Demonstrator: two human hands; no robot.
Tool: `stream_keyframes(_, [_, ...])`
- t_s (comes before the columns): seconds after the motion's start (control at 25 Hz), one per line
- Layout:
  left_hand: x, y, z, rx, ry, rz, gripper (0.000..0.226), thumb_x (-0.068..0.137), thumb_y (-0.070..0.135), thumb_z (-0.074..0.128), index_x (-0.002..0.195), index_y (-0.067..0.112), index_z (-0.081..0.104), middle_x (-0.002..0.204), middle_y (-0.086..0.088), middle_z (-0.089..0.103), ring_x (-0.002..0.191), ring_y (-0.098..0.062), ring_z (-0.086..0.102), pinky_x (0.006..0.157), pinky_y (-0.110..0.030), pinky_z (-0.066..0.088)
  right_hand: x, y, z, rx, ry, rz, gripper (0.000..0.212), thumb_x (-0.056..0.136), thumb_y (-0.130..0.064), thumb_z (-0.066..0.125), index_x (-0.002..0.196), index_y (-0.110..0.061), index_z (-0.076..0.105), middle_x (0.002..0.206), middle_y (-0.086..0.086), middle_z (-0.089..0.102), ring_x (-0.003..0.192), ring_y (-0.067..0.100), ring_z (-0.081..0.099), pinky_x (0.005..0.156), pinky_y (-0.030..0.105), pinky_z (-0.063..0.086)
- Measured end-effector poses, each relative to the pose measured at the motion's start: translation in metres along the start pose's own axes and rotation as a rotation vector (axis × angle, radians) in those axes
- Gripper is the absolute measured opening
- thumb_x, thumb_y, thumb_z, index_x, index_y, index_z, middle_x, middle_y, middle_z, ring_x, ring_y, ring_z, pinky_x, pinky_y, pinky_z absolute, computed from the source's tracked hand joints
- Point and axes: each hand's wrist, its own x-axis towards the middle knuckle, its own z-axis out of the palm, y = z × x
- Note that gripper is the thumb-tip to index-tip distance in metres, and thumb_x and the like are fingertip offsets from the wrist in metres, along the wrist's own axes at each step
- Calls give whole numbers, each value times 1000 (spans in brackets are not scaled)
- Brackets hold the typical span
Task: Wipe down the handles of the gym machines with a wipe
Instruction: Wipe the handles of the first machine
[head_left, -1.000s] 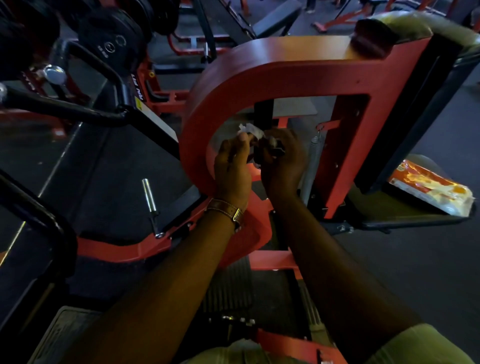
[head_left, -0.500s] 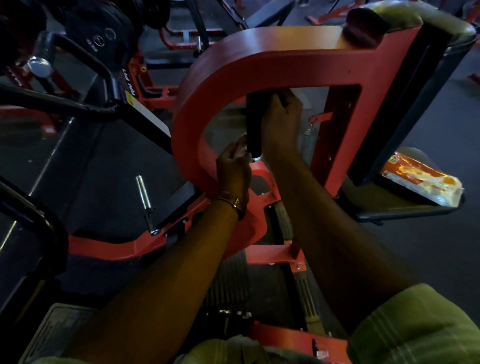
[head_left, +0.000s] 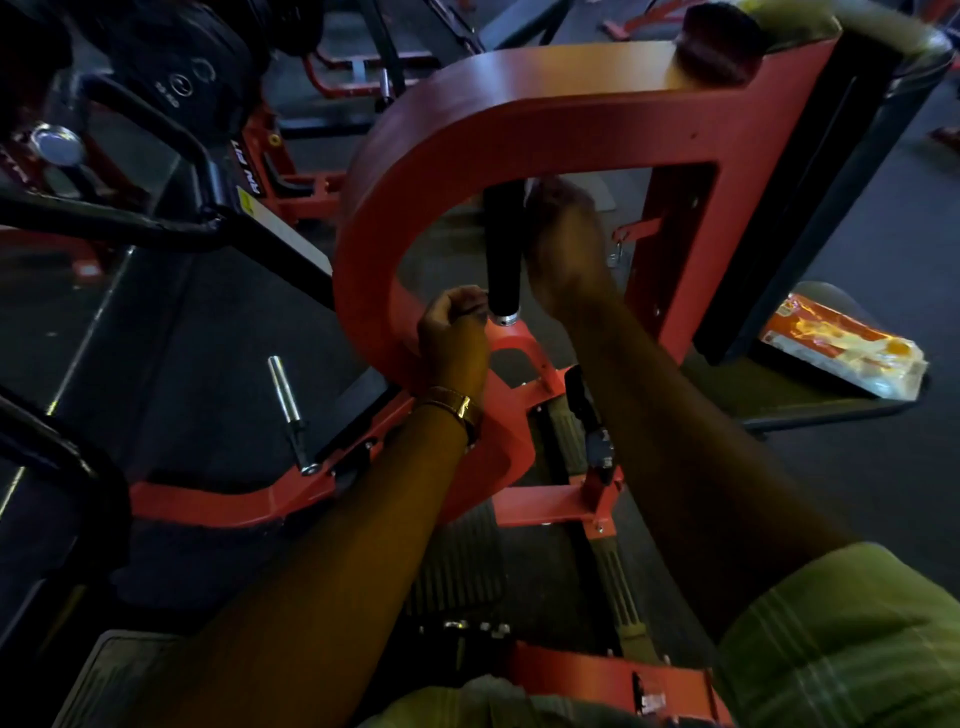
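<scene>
Nearest the camera, down at six o'clock, a green checked sleeve (head_left: 852, 639) frames both forearms reaching up into the machine. The left hand (head_left: 453, 332), a gold watch (head_left: 460, 404) on its wrist, sits at the foot of the black handle (head_left: 503, 249), fingers curled in tight beside the chrome end cap; whether anything is pinched in there I cannot tell, though it looks placed to steady things low down. Just past it, at one o'clock from that hand, the right hand (head_left: 563, 244) is blurred against the handle's right side, presumably working the grip, but the wipe itself is not visible and its hold I cannot make out. The handle hangs upright inside the red curved frame (head_left: 395, 171). Out at three o'clock, an orange packet (head_left: 841, 353) lies on the seat pad (head_left: 810, 402), probably parked within reach
</scene>
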Motion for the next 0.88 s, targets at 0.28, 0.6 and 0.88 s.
stream_keyframes(0.28, [-6,9,9,34,39,42,14,69,34,66,76,23,71,86,-10,73,84,-30,66,76,-44,51,-36,77,-34,-315,88,161,20,89,-4,59,102,-4,74,94,13,73,83,20,67,75,32,52])
stream_keyframes(0.6, [-11,26,16,130,-3,108,31,91,37,70,99,7,75,82,-2,73,71,-3,60,66,-22,47,-71,86,4,-136,633,212,16,95,-20,65,106,-16,76,85,-2,76,84,12,70,78,25,58])
stream_keyframes(0.88, [8,32,1,448,-175,265,43,80,31,82,115,6,74,106,-5,75,93,-9,69,78,-25,58,-48,57,1,-122,369,465,25,98,-9,47,79,-2,60,68,10,59,58,19,56,52,28,44])
